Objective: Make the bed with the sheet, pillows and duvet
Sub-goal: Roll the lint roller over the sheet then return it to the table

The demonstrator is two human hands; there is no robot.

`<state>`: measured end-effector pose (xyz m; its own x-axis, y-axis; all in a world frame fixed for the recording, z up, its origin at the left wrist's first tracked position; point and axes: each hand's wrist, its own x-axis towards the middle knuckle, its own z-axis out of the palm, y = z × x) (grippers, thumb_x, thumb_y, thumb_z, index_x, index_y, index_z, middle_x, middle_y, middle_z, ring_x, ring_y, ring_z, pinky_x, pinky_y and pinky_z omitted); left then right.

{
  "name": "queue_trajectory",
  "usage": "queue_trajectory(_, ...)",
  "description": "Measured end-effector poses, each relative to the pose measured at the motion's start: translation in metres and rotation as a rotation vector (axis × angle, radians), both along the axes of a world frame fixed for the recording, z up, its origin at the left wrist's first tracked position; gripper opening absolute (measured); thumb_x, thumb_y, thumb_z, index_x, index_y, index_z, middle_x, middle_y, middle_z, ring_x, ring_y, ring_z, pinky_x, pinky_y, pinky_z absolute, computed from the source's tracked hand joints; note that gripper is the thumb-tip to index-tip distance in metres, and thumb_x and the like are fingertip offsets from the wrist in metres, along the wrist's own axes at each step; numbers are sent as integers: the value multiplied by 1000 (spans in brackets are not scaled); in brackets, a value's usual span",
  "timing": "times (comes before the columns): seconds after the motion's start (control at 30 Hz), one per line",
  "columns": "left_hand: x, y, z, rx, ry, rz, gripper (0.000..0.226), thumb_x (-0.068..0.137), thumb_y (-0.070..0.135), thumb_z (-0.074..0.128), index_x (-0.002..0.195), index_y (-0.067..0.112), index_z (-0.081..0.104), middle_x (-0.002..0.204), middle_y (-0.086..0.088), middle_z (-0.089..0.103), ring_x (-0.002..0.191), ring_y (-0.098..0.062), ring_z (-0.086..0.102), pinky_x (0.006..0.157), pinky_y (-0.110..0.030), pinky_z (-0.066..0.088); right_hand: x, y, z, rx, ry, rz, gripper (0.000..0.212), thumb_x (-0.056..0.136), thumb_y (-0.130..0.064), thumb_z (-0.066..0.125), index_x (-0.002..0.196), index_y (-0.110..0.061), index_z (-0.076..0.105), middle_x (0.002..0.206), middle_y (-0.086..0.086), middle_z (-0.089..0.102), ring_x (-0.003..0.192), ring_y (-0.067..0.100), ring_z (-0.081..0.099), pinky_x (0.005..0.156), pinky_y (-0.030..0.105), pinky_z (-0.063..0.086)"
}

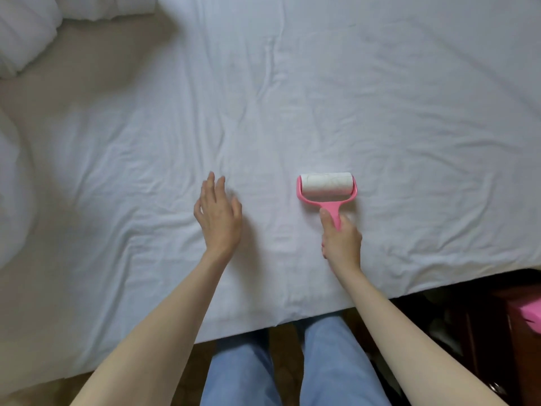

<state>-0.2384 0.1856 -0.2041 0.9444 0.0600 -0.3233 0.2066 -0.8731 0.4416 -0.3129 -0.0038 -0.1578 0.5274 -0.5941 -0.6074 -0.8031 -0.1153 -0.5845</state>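
Brown floor (281, 358) below the bed edge, dark wooden furniture (494, 332) at right (dimly lit)

I see the white sheet (292, 98) spread flat over the bed, creased with fine wrinkles. Off the sheet's far left corner lies a white pillow (26, 30); bunched white duvet (11, 186) sits beside its left edge.

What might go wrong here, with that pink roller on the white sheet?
The white sheet is wrinkled ahead of the pink-handled lint roller with white sticky paper, so the paper may grab a fold and drag it. Only the right hand grips the handle; the open left hand is away from it, so the cloth there may shift.
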Motion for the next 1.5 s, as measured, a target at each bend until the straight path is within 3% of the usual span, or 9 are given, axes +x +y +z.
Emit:
queue_trajectory(0.07, 11, -17, -7, -8, -27, 41, 47, 96, 15, 43, 143, 14, 37, 158, -3, 22, 146, -19, 18, 112, -41, 16, 7, -11, -5, 8, 48, 21, 46, 88, -52, 51, 63, -15, 41, 60, 7, 47, 54, 25, 46, 53, 43, 46)
queue_trajectory(0.2, 32, -37, -20, 52, -59, 136, 49, 95, 18, 39, 144, 15, 35, 159, -4, 17, 146, -19, 19, 111, -45, 18, 17, -26, -12, 235, 76, 69, 27, 94, -26, 54, 75, -7, 49, 58, 13, 51, 41, 22, 57, 45, 28, 46)
queue_trajectory(0.37, 59, -43, -30, 159, -78, 201, 49, 97, 20, 35, 145, 16, 33, 160, -2, 15, 146, -17, 19, 112, -47, 16, 36, -42, -22, 396, 92, 61, 26, 94, -22, 54, 75, -10, 42, 56, 12, 39, 38, 19, 38, 39, 21, 32)
queue_trajectory(0.57, 80, -52, -43, 201, -61, 326, 50, 100, 22, 30, 149, 20, 26, 161, 2, 12, 147, -15, 13, 112, -45, 12, 64, -42, -44, 351, 134, 50, 30, 81, -19, 49, 58, -22, 30, 46, -5, 27, 41, 18, 25, 47, 31, 28)
queue_trajectory(0.7, 83, -61, -53, 251, -48, 356, 54, 99, 26, 24, 152, 22, 18, 162, 4, 7, 148, -16, 6, 114, -47, 10, 93, -46, -53, 313, 139, 73, 25, 72, -24, 46, 51, -21, 33, 43, -4, 30, 40, 18, 27, 46, 35, 30)
queue_trajectory(0.9, 83, -59, -62, 283, -61, 331, 60, 95, 34, 15, 153, 19, 15, 162, 2, 7, 149, -18, 5, 115, -47, 9, 159, -54, -64, 195, 58, 132, 26, 76, -24, 50, 53, -18, 38, 47, 3, 40, 36, 22, 38, 42, 32, 39)
queue_trajectory(1.27, 81, -61, -69, 350, -78, 318, 59, 96, 30, 20, 153, 15, 15, 161, 2, 11, 148, -21, 10, 114, -49, 14, 313, -66, -52, 232, -41, 195, 16, 87, -16, 48, 72, -12, 42, 52, 7, 40, 26, 13, 32, 38, 17, 32)
queue_trajectory(1.5, 80, -57, -66, 343, -54, 243, 61, 96, 32, 16, 154, 13, 10, 162, 1, 6, 149, -21, 5, 115, -50, 11, 245, -59, -58, 197, 23, 180, 18, 83, -20, 50, 69, -11, 44, 53, 7, 40, 32, 17, 34, 37, 22, 32)
